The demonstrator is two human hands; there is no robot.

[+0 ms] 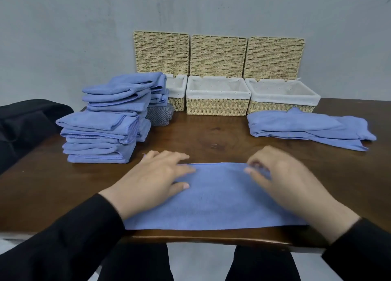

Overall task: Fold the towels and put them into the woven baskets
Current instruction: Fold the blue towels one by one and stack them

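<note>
A blue towel (215, 200) lies flat on the wooden table (211, 136) at the near edge. My left hand (156, 177) rests on its left part with fingers stretched out flat. My right hand (281, 179) is blurred and pinches the towel's far edge between thumb and fingers. Three woven baskets with white liners stand at the back: the left one (177, 98) half hidden, the middle one (218, 107) and the right one (283, 107), all with lids raised. A tall stack of folded blue towels (105, 128) stands at the left.
A loose pile of blue towels (304, 128) lies at the right in front of the right basket. A grey striped cloth (159, 115) sits behind the stack. Dark fabric (25, 124) hangs off the table's left side. A grey wall rises behind the baskets.
</note>
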